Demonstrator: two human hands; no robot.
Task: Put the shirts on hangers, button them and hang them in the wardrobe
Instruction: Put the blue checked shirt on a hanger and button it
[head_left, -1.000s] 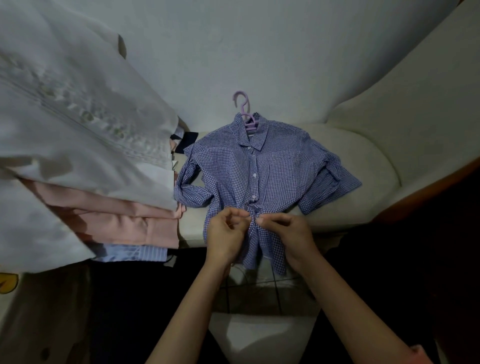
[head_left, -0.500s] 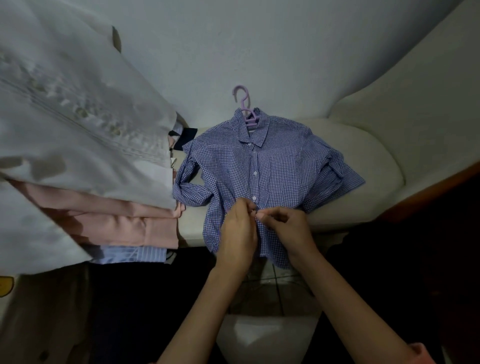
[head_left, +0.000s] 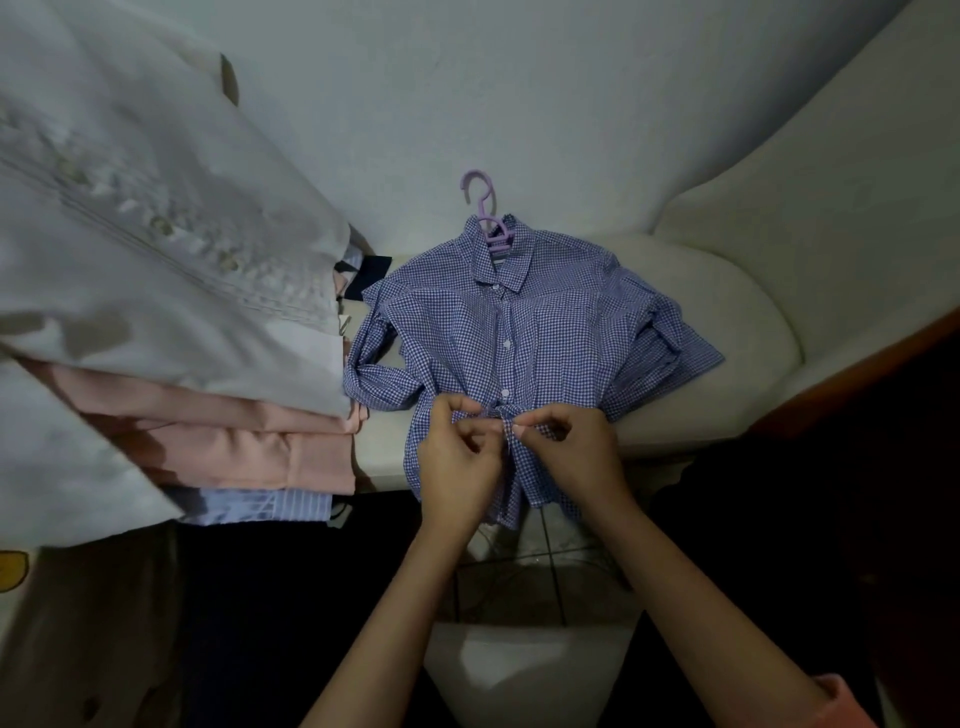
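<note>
The checked shirt (head_left: 524, 343) lies on its lilac hanger (head_left: 485, 218) on the sofa seat (head_left: 737, 332) at twelve o'clock of the hands, where the left hand (head_left: 457, 457) has drawn back from the placket and both sets of fingers (head_left: 524, 427) pinch its lower edges, so buttoning likely nears the hem.

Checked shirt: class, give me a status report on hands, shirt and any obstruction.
Both hands, left and right, pinching the checked shirt front at a lower button. Purple hanger already in the collar. Nothing in the way.
</note>
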